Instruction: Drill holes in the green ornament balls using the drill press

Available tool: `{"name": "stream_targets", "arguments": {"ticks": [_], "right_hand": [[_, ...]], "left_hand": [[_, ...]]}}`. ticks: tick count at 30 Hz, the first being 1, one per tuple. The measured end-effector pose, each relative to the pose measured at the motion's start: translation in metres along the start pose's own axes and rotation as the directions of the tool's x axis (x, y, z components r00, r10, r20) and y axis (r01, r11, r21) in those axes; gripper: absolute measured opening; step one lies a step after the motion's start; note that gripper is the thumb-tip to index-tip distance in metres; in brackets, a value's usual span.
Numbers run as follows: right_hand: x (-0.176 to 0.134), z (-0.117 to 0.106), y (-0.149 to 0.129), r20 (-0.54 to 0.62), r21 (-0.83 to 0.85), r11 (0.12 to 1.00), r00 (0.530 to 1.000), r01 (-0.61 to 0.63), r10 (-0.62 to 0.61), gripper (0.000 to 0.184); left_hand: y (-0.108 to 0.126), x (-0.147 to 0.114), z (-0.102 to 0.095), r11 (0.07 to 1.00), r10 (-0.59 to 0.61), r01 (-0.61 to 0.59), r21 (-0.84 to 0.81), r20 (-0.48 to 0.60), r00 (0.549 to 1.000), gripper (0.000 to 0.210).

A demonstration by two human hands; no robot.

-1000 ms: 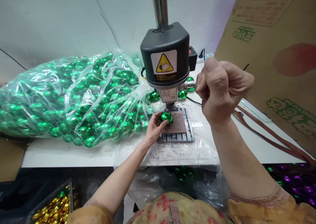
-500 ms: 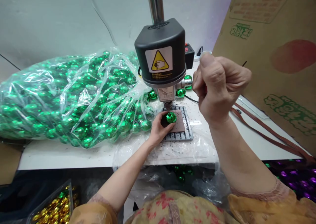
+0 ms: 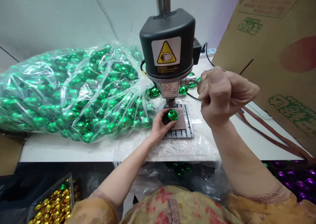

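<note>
My left hand (image 3: pixel 160 123) grips a shiny green faceted ball (image 3: pixel 173 114) between thumb and fingers, over a brownish board (image 3: pixel 181 120) on the metal base (image 3: pixel 190 132) of a small drill press (image 3: pixel 169 44). The thin bit comes down from the chuck (image 3: pixel 170 102) to the ball's top. A dark patch shows beside the ball, inside my grip. To the right of the machine head, my right hand (image 3: pixel 222 97) is closed in a fist round the end of the press's feed lever (image 3: pixel 195 81). Most of that lever is hidden by the fist.
A clear plastic bag (image 3: pixel 81 95) of green balls fills the table's left. Loose green balls (image 3: pixel 183 90) lie behind the press. At right stand a cardboard box (image 3: pixel 269 53) and brown straps (image 3: pixel 269 130). Below are a bin of gold balls (image 3: pixel 53 204) and purple balls (image 3: pixel 296 181).
My right hand has come lower beside the drill press head, and the bit now reaches the ball's top. The left hand keeps its hold. The whole view has shifted slightly.
</note>
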State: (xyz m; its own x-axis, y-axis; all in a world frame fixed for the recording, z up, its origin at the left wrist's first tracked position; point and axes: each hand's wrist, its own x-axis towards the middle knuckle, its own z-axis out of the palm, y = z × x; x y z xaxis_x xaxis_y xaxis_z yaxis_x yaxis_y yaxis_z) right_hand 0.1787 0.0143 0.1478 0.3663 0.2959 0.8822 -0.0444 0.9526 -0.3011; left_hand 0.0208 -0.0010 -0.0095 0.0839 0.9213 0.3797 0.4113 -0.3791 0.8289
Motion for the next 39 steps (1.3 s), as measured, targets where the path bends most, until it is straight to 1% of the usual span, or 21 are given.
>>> {"name": "stream_targets", "arguments": {"ticks": [3,8,12,15,17,21,23,27,32,35,37,39], "right_hand": [[-0.002,-0.002,0.001,0.017,-0.022,0.999,1.000,0.026,-0.026,0.044],[-0.009,-0.001,0.006,-0.041,-0.104,0.988,0.992,0.119,-0.123,0.051],[-0.016,-0.003,0.008,-0.028,-0.083,0.991,0.994,0.105,-0.107,0.053],[-0.018,-0.005,0.009,-0.054,-0.077,0.989,0.990,0.125,-0.130,0.055],[-0.019,-0.006,0.011,-0.063,-0.094,0.986,0.987,0.139,-0.145,0.058],[-0.022,-0.010,0.013,-0.035,-0.142,0.982,0.991,0.124,-0.130,0.061],[-0.023,-0.011,0.014,-0.025,-0.126,0.981,0.988,0.145,-0.149,0.060],[-0.023,-0.011,0.019,-0.010,-0.067,0.972,0.974,0.225,-0.226,0.055],[-0.028,-0.016,0.025,0.046,-0.014,0.957,0.957,0.289,-0.288,0.050],[-0.032,-0.017,0.023,0.051,-0.004,0.962,0.960,0.274,-0.274,0.051],[-0.028,-0.013,0.018,0.018,-0.005,0.978,0.978,0.208,-0.207,0.055],[-0.018,-0.005,0.011,-0.030,0.000,0.994,0.994,0.106,-0.105,0.054]], "left_hand": [[-0.001,0.000,0.000,1.000,0.003,-0.003,-0.003,0.002,1.000,0.051],[-0.002,0.000,0.000,1.000,0.016,-0.016,0.001,-0.002,1.000,0.051],[-0.001,-0.001,0.000,1.000,0.026,-0.026,-0.001,-0.002,1.000,0.051],[-0.001,-0.002,0.000,1.000,0.026,-0.026,0.002,-0.007,1.000,0.051],[0.000,-0.002,0.000,1.000,0.026,-0.026,0.005,-0.002,1.000,0.051],[-0.001,-0.002,0.001,1.000,0.017,-0.017,-0.002,-0.003,1.000,0.050],[-0.001,-0.002,0.001,1.000,0.008,-0.008,-0.002,-0.013,1.000,0.050],[-0.001,-0.001,0.001,1.000,0.005,-0.005,-0.002,-0.009,1.000,0.051],[0.000,-0.002,0.000,1.000,0.022,-0.021,-0.018,0.002,1.000,0.050],[0.000,-0.003,0.000,1.000,0.027,-0.027,-0.010,-0.003,1.000,0.050],[0.000,-0.003,0.001,1.000,0.026,-0.026,0.005,-0.009,1.000,0.050],[-0.001,-0.002,0.002,0.999,0.026,-0.026,0.022,-0.022,0.999,0.049]]}}
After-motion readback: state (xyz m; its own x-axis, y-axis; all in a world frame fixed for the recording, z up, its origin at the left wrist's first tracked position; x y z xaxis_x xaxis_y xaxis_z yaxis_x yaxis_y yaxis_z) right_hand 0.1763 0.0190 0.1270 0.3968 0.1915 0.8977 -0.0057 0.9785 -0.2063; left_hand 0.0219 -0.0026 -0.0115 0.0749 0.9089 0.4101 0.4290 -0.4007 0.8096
